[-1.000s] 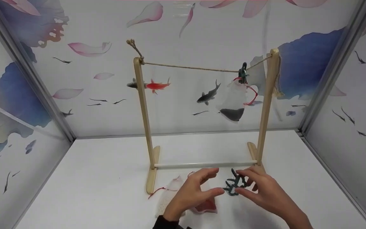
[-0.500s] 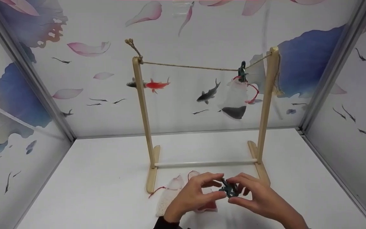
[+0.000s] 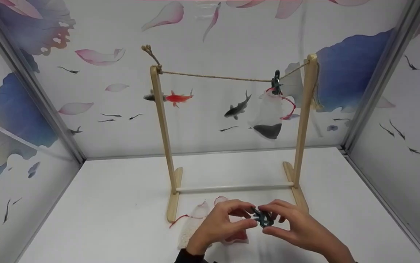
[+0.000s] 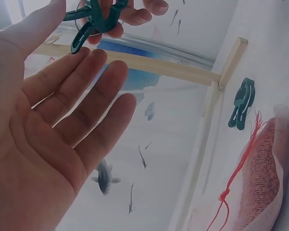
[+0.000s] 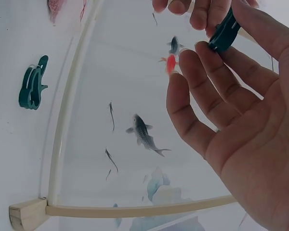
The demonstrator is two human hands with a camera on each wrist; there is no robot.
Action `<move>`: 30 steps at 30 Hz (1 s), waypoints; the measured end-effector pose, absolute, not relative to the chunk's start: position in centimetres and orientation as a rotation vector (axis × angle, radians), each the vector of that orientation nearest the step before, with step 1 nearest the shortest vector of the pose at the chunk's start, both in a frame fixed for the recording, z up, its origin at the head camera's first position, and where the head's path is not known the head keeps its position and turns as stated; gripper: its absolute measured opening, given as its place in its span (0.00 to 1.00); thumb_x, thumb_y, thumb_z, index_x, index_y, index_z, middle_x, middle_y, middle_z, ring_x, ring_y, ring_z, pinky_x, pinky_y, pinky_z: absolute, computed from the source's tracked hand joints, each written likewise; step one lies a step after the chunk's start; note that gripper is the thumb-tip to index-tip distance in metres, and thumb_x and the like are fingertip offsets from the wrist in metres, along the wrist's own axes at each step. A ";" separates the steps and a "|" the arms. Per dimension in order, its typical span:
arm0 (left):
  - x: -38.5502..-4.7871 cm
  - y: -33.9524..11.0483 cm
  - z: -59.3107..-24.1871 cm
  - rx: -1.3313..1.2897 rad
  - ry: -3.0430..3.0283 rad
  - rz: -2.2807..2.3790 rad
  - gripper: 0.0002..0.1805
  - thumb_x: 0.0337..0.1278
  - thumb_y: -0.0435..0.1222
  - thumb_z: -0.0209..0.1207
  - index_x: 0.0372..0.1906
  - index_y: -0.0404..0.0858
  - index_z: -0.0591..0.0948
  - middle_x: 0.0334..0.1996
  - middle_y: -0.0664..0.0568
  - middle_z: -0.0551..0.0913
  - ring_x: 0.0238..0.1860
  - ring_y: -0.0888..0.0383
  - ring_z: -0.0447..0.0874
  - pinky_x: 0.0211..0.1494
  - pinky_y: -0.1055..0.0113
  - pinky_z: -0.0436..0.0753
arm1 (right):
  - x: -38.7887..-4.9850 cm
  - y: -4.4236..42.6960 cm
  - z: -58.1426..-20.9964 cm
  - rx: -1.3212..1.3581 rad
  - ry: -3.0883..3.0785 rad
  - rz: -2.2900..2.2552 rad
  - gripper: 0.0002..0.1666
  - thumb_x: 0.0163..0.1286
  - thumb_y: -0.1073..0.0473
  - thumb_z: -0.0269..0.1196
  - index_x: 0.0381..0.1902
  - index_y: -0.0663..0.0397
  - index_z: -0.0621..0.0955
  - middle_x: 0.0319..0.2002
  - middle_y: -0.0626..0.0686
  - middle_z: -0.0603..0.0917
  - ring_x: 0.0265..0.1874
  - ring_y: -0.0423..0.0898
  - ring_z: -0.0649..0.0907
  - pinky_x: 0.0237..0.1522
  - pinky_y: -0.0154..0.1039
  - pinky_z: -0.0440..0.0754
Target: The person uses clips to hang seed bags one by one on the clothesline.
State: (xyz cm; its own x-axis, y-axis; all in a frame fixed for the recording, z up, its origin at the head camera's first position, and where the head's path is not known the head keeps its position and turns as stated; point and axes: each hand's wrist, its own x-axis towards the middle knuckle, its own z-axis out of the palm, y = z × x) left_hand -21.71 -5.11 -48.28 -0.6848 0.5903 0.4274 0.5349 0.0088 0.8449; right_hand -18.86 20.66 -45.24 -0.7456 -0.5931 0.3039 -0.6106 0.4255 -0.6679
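Low in front of the wooden frame (image 3: pixel 161 131), both hands meet at a dark green clip (image 3: pixel 263 218). My right hand (image 3: pixel 301 228) pinches it between thumb and fingers, from the right. From the left, my left hand (image 3: pixel 221 224) holds its other side with thumb and fingertips. In the left wrist view the same clip (image 4: pixel 98 19) shows at the top; in the right wrist view part of the clip (image 5: pixel 225 34) is covered by the thumb. Another green clip (image 4: pixel 243 103) lies on the white table, hidden in the head view.
A mesh bag with dark contents (image 3: pixel 268 113) hangs by a clip (image 3: pixel 276 83) from the rope (image 3: pixel 213 77). On the table, a bag with pale contents (image 3: pixel 191 226) and one with red contents (image 3: pixel 237 237) lie partly behind my left hand.
My right hand has brought the clip slightly left and turned it. My left thumb and fingers have closed in on its left side. The hanging bag has swung slightly.
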 end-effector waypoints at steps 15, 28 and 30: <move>-21.9 -5.0 -48.2 1.183 2.328 1.850 0.12 0.66 0.40 0.67 0.52 0.42 0.85 0.43 0.49 0.88 0.40 0.62 0.87 0.47 0.64 0.86 | -18.7 20.4 -45.2 1.020 -2.611 1.220 0.25 0.73 0.47 0.65 0.63 0.48 0.80 0.47 0.40 0.82 0.37 0.37 0.82 0.38 0.36 0.84; -21.9 -5.5 -48.1 1.140 2.385 1.881 0.12 0.68 0.42 0.65 0.51 0.42 0.86 0.41 0.55 0.88 0.39 0.62 0.86 0.45 0.64 0.85 | -18.5 19.8 -45.3 1.004 -2.549 1.179 0.18 0.75 0.51 0.63 0.60 0.42 0.81 0.45 0.40 0.83 0.36 0.36 0.83 0.35 0.34 0.84; -21.8 -5.6 -47.6 1.136 2.390 1.891 0.12 0.68 0.41 0.65 0.50 0.40 0.86 0.41 0.55 0.88 0.39 0.62 0.86 0.45 0.64 0.85 | -18.6 19.8 -45.3 1.012 -2.529 1.170 0.17 0.75 0.52 0.63 0.60 0.42 0.82 0.45 0.39 0.83 0.35 0.36 0.83 0.35 0.34 0.84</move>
